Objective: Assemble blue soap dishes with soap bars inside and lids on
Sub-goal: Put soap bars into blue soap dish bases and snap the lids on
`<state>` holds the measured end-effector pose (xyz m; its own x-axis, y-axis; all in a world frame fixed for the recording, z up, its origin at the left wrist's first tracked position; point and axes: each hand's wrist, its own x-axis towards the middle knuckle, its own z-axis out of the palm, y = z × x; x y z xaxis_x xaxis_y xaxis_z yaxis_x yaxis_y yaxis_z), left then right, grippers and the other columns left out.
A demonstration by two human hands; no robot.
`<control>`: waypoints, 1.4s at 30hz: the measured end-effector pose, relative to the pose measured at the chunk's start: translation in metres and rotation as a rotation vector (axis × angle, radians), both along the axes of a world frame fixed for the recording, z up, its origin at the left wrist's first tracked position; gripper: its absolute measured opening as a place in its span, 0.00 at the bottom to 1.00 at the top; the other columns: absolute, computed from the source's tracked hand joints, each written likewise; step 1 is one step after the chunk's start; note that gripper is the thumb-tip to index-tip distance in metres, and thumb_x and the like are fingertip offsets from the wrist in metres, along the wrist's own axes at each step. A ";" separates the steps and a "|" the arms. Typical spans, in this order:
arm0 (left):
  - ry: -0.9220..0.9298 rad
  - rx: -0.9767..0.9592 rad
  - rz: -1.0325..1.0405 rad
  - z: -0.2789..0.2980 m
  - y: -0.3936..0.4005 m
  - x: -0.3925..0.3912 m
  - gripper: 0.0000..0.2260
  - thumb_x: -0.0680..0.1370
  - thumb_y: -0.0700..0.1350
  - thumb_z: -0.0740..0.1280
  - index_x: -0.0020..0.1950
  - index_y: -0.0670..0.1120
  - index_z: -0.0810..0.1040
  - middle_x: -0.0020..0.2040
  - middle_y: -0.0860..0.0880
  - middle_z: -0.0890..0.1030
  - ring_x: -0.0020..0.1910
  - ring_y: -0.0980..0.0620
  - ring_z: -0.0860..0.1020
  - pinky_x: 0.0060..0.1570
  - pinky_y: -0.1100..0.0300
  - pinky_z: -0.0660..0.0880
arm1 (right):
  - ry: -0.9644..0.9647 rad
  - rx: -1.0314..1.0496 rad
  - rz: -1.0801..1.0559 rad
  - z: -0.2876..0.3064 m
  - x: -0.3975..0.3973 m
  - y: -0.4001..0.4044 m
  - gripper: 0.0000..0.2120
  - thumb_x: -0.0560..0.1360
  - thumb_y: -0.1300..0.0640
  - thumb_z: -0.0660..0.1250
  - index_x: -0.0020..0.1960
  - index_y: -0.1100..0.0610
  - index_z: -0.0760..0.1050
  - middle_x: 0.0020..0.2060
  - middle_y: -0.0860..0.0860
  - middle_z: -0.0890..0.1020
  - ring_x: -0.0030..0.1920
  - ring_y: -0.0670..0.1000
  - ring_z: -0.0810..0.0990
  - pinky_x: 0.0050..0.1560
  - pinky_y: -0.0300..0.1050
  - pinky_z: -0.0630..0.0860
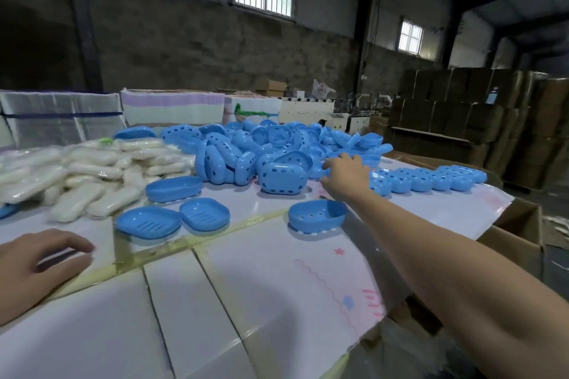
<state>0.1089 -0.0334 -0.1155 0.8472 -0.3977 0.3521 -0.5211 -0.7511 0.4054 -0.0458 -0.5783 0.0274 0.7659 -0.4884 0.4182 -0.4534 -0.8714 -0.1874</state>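
A heap of blue soap dish parts (261,144) lies at the back of the white table (246,286). My right hand (345,174) reaches out over the heap's right edge, fingers spread and holding nothing. A perforated blue dish (317,214) stands just below that wrist. Two blue inner trays (147,221) (204,212) and an upturned dish (174,188) sit left of centre. Wrapped white soap bars (92,172) are piled at the left. A row of assembled dishes (431,180) runs along the right. My left hand (37,264) rests on the table at the near left, fingers loosely curled and empty.
Stacked flat white packs (172,111) stand behind the table. Brown cartons (492,120) are stacked at the right, and an open carton (517,234) sits just past the table's right edge. Taped seams cross the table surface.
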 end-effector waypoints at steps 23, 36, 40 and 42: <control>-0.083 -0.136 0.350 0.100 -0.027 -0.116 0.05 0.76 0.47 0.67 0.42 0.54 0.82 0.41 0.56 0.83 0.46 0.52 0.80 0.47 0.53 0.77 | -0.073 0.458 0.959 -0.033 0.043 0.369 0.12 0.72 0.54 0.64 0.53 0.49 0.82 0.43 0.48 0.84 0.48 0.51 0.81 0.50 0.48 0.78; 0.125 0.393 1.060 0.116 0.093 -0.098 0.21 0.78 0.51 0.62 0.71 0.51 0.68 0.75 0.41 0.63 0.75 0.33 0.56 0.71 0.28 0.49 | 0.109 0.358 1.206 -0.039 0.039 0.367 0.08 0.73 0.55 0.67 0.45 0.41 0.78 0.40 0.39 0.80 0.42 0.42 0.77 0.45 0.36 0.72; 0.188 0.418 1.137 0.126 0.101 -0.100 0.20 0.78 0.45 0.60 0.71 0.49 0.71 0.77 0.40 0.62 0.76 0.26 0.54 0.72 0.28 0.42 | 0.108 0.341 1.231 -0.038 0.037 0.365 0.09 0.74 0.55 0.68 0.45 0.40 0.78 0.38 0.39 0.80 0.43 0.42 0.77 0.41 0.29 0.69; 0.261 0.443 1.159 0.125 0.104 -0.101 0.20 0.80 0.45 0.59 0.73 0.48 0.70 0.78 0.40 0.62 0.76 0.25 0.54 0.73 0.30 0.48 | 0.113 0.330 1.240 -0.037 0.036 0.364 0.09 0.74 0.55 0.68 0.46 0.41 0.79 0.38 0.39 0.80 0.43 0.41 0.77 0.40 0.28 0.69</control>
